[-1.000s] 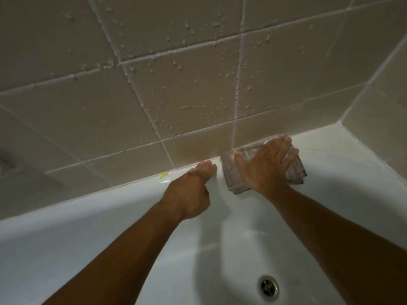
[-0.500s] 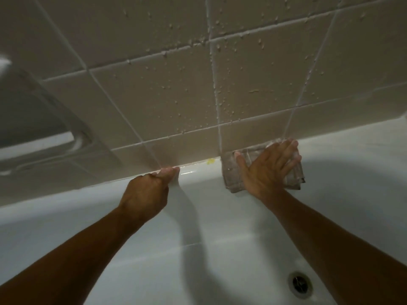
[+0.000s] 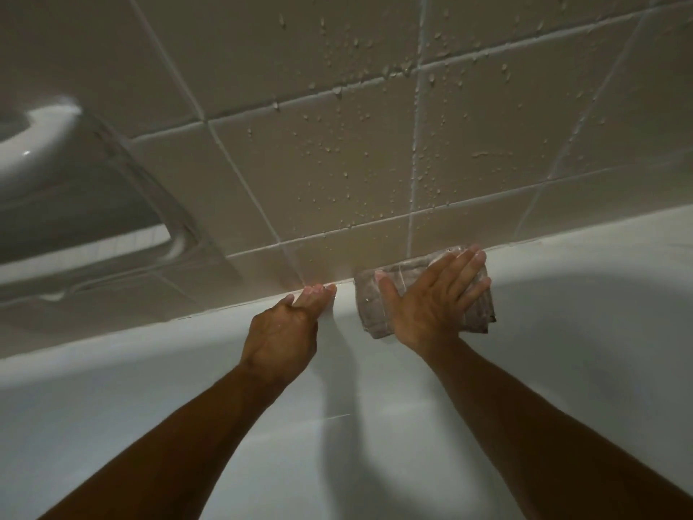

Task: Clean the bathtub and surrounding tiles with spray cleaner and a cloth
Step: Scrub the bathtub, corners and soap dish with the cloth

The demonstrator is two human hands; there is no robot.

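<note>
While the folded cloth is pressed flat against the upper rim of the bathtub, right of the frame's centre, the wiping step of the task appears to be in hand. The cloth is covered by the right hand, whose fingers are spread and straight on top of it, so that it is pushed down rather than clutched; its far edge lies against the seam where the tub meets the wall tiles. Just to the left of the cloth, the rim is touched by the left hand, whose fingertips are laid at the same seam; its fingers look fairly straight and nothing is held in it, so it is judged to be bracing the body. Droplets are seen scattered over the tiles in the upper middle of the frame, which suggests that spraying has been done and that the wall is not yet wiped. No spray bottle is in view. A blurred white fixture is seen at the upper left.

For the next move, steady downward pressure would be called for as the cloth is slid along the seam, and then a lift onto the wet tiles above.
</note>
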